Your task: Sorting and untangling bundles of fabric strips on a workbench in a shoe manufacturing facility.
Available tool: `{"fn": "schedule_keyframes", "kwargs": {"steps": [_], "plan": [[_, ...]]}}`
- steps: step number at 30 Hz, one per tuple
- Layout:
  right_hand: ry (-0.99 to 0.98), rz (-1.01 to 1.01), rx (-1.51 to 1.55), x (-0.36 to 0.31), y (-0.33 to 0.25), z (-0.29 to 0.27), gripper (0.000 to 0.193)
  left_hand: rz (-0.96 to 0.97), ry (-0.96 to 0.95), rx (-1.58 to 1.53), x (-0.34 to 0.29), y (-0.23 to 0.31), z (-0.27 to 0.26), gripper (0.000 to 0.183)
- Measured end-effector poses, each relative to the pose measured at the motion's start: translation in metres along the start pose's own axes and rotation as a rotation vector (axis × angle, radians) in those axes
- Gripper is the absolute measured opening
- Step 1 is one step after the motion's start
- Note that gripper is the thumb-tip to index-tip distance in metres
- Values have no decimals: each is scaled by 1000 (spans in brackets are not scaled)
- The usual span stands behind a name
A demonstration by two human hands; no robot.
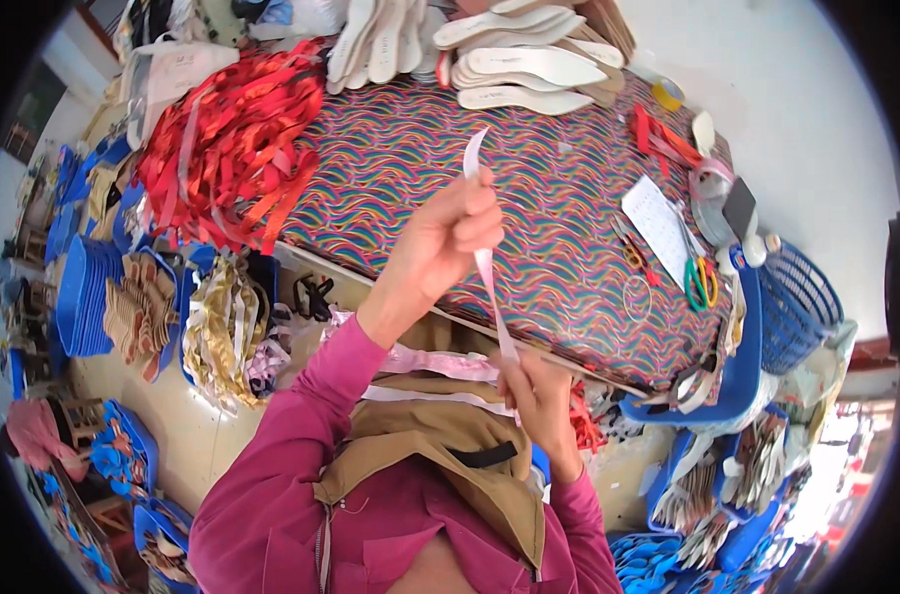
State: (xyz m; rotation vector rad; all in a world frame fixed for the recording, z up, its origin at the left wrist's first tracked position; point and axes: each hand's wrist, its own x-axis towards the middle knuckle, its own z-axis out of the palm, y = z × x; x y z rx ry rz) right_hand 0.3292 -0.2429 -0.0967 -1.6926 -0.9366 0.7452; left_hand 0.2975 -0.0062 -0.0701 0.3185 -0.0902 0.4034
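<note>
A narrow pale pink ribbon (489,282) runs slantwise between my two hands. Closed in a fist, my left hand (450,226) grips it near its upper end, and a short pointed tail sticks up above the fingers. My right hand (537,391) is lower and nearer my body, pinching the ribbon's other end, with a small bit hanging below. Both hands are at the near edge of a table covered with a wavy multicoloured cloth (410,148). Across my lap, over a brown apron (420,426), lie more pink and white strips (430,364).
A heap of red ribbons (237,148) covers the table's left. White insoles (529,64) are stacked at the back. At the right lie scissors with green and yellow handles (702,284), a paper sheet (658,228) and yellow tape (667,95). Blue baskets (801,297) stand around the table.
</note>
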Motion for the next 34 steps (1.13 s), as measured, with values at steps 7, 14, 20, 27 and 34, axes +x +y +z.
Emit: {"fn": "schedule_keyframes", "kwargs": {"steps": [7, 14, 20, 27, 34], "plan": [[-96, -245, -460, -26, -7, 15, 11, 26, -359, -546, -13, 62, -23, 17], [-496, -352, -388, 4, -13, 28, 16, 151, -310, -223, -29, 105, -35, 16], [-190, -225, 23, 78, -46, 56, 28, 524, 276, 596, -63, 162, -5, 15], [-74, -173, 577, 172, -43, 79, 22, 151, 357, 858, -46, 75, -30, 13], [7, -92, 710, 210, -7, 47, 26, -23, 203, 994, 9, 60, -49, 15]]}}
